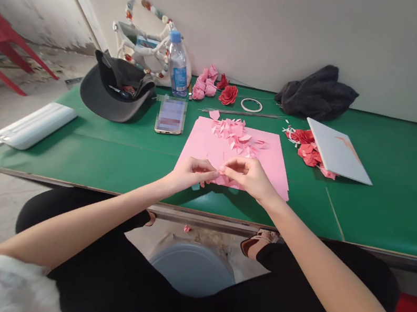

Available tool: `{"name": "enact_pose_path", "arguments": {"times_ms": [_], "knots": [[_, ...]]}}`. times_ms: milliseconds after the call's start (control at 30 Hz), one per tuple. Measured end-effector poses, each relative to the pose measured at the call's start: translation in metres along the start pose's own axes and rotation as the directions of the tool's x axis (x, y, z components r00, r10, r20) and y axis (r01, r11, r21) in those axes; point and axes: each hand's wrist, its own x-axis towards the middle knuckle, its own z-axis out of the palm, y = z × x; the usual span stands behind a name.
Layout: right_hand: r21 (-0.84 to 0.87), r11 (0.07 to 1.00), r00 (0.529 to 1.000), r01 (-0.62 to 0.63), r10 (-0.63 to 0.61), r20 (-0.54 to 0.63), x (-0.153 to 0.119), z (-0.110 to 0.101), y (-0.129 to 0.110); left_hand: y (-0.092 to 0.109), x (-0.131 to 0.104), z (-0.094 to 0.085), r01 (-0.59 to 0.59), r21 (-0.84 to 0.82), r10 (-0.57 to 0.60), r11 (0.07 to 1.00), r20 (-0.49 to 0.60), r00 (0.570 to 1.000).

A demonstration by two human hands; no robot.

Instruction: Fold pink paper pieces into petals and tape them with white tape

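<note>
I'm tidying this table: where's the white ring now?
In the head view, the white ring lies on the green table slightly right of centre, just right of the open red flower and behind the thin wires.

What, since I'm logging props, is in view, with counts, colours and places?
table: one, green, centre
chair: one, red, left
long object: one, white, table's left
hat: one, grey, left
bag: one, white, back left
bottle: one, clear, beside bag
phone: one, pale, before bottle
roses: several, pink/red, back
ring: one, white, back
wires: several, grey, behind sheets
sheets: several, pink, centre
petals: many, pink, on sheets
cloth: one, black, back right
board: one, white, right
flowers: several, mostly red, under board
stool: one, grey, between legs
legs: two, black-clad, below
left hand: one, bare, over sheets
right hand: one, bare, over sheets
</note>
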Motion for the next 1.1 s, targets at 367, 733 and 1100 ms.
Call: {"name": "enact_pose_path", "arguments": {"times_ms": [367, 733, 1100], "knots": [[-0.052, 0.998, 0.999, 0.022, -0.024, -0.035, -0.001, 0.004, 0.002, 0.001, -0.001, 0.001, 0.018, -0.035, -0.017, 0.999, 0.015, 1.0], [-0.128, 0.99, 0.997, 0.05, -0.057, -0.054, -0.003, 0.01, 0.005, -0.003, -0.002, 0.0, -0.002, 0.028, 0.004, 1.0, -0.064, 0.998], [0.01, 1.0, 0.996, 0.019, -0.018, -0.086, -0.004, 0.016, 0.004, -0.002, -0.003, 0.001, -0.061, 0.087, 0.074, 0.994, -0.161, 0.984]]}}
